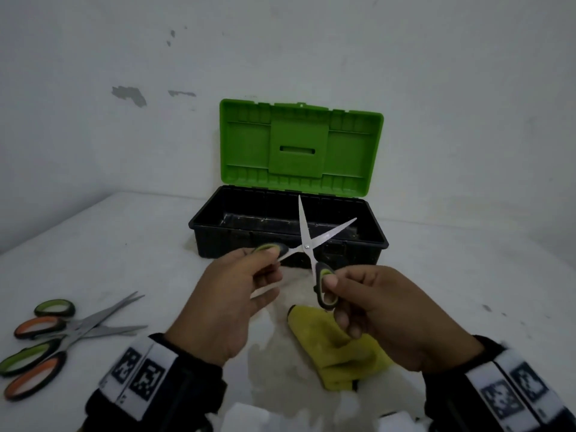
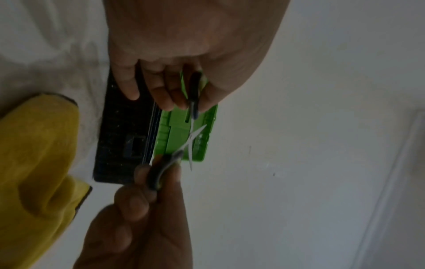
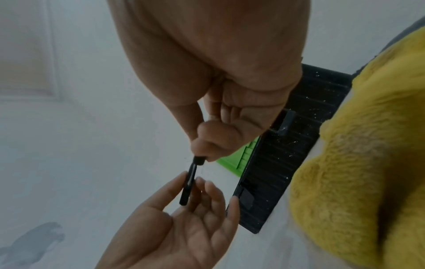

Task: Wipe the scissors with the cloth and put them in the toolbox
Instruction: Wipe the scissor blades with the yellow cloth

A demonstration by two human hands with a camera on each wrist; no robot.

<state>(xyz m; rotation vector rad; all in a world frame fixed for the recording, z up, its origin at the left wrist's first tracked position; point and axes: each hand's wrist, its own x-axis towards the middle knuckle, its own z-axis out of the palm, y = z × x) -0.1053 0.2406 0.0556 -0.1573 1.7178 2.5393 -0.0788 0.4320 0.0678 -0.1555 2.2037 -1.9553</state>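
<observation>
Both hands, left hand (image 1: 218, 294) and right hand (image 1: 386, 313), pinched the open scissors (image 1: 307, 246) over the toolbox (image 1: 218, 241) edge; only the head view showed spare scissors (image 1: 62, 332).

Lighting dim, flat, grey-tinted; shadows soft. My wrist views blur heavily; head view bends at frame edges.

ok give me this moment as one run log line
left hand: holds one scissors handle | right hand: holds the other | blades: spread open | cloth: on table | toolbox: lid open
</observation>
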